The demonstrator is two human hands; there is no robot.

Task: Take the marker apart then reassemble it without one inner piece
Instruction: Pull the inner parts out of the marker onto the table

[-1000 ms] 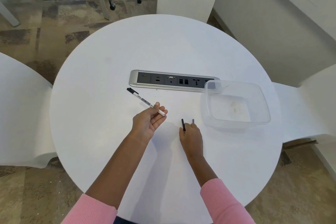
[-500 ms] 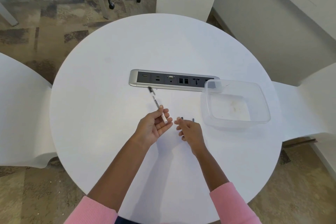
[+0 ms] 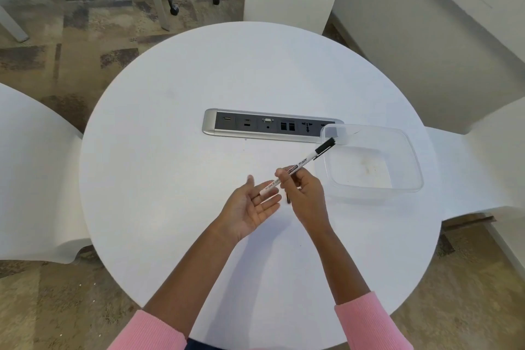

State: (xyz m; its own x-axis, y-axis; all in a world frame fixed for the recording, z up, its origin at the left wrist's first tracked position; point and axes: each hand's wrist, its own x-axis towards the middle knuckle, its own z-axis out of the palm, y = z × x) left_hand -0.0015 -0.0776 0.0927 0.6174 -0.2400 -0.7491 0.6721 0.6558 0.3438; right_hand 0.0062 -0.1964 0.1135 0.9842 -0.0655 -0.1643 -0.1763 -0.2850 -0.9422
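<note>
A white whiteboard marker (image 3: 305, 162) with a black cap is held slanted above the table, cap end up and to the right over the container's near corner. My right hand (image 3: 302, 190) pinches the barrel around its middle. My left hand (image 3: 250, 207) lies palm up with fingers spread, and the marker's white rear end rests just over its fingertips. A small dark piece (image 3: 289, 198) lies on the table between the two hands, mostly hidden by my right hand.
A clear plastic container (image 3: 409, 156) stands right of the hands. A grey socket strip (image 3: 264, 125) is set into the round white table (image 3: 170, 179). White chairs stand at the left, far side and right.
The marker has passed from my left hand to my right hand and swung round, its cap now pointing right. My right hand has come up off the small pieces on the table.
</note>
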